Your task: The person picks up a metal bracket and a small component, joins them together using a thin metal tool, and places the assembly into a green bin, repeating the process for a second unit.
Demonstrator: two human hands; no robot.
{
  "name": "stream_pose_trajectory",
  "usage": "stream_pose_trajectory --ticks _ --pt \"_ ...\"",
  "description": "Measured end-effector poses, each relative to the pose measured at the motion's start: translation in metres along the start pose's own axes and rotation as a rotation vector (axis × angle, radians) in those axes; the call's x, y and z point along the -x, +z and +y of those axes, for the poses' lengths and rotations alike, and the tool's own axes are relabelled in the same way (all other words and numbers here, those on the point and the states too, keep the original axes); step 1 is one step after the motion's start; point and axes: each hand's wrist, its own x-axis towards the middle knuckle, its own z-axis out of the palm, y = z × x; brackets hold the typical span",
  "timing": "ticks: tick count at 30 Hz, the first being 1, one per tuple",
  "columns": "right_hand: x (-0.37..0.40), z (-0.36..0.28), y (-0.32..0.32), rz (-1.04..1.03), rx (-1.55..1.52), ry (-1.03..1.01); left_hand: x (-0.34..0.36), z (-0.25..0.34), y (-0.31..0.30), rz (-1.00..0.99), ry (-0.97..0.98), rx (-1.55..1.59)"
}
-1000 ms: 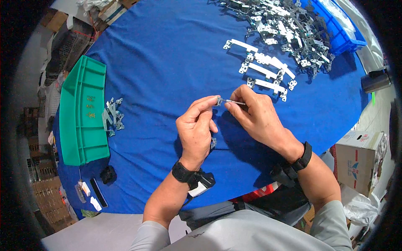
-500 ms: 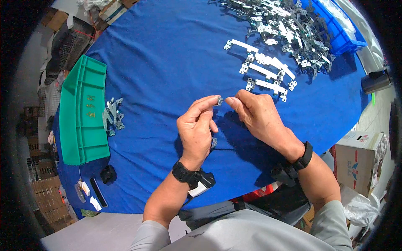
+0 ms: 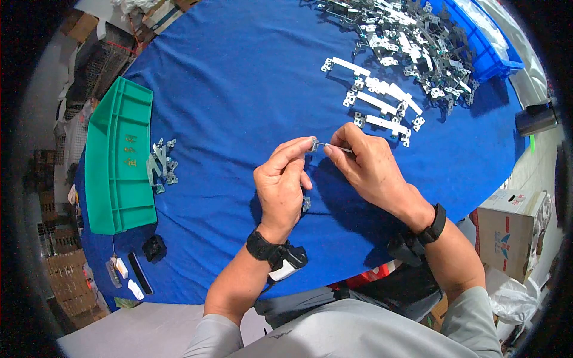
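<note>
My left hand [image 3: 278,190] is closed around a small metal bracket [image 3: 306,204]. One end of the bracket shows at the fingertips and the other below the palm; its middle is hidden by the fingers. Thumb and forefinger of my right hand [image 3: 375,170] pinch a thin metal pin [image 3: 321,144], whose tip reaches the bracket's upper end. Beyond the right hand, several white-and-metal brackets [image 3: 376,104] lie in a loose group on the blue cloth [image 3: 239,77].
A large heap of metal brackets [image 3: 412,48] spreads at the back right, beside a blue crate [image 3: 498,67]. At the left, a green tray [image 3: 122,206] has a small pile of metal pieces [image 3: 161,164] against its edge. A cardboard box [image 3: 507,230] stands right of the table.
My right fingers have shifted slightly, and more of the thin pin shows between them and the bracket. The left hand stays almost in place, still gripping the bracket.
</note>
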Motion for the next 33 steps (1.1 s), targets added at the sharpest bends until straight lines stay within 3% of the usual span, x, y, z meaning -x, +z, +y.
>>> stream_pose_trajectory --ticks 6,12,16,22,24,28,30,33 --pt "-0.0004 0.0034 -0.0065 -0.167 0.112 0.097 0.0003 0.0007 0.0016 0.0 0.014 0.012" --pt "-0.0001 -0.0027 -0.0042 -0.056 0.028 0.06 -0.0002 0.0008 0.0001 0.0 -0.026 0.013" --pt "-0.0006 -0.0035 -0.0079 -0.132 0.083 0.092 -0.0002 0.0012 0.0005 0.013 -0.035 0.014" --pt "0.0018 0.0012 -0.0059 -0.057 0.083 -0.025 -0.0003 0.0002 0.0005 0.013 -0.032 0.021" --pt "0.004 0.0007 -0.0052 -0.065 0.27 -0.117 0.0001 0.0009 0.0009 0.022 -0.042 0.025" --pt "0.0038 0.0003 -0.003 -0.049 0.245 -0.121 -0.0007 0.0005 0.0005 0.02 -0.045 0.032" --pt "0.0038 0.0011 0.0012 -0.003 0.056 -0.066 -0.0003 -0.0008 -0.0003 0.018 -0.042 0.022" --pt "0.0028 -0.0013 -0.0008 -0.081 0.181 0.047 -0.0004 0.0005 0.0005 0.027 -0.039 0.027"
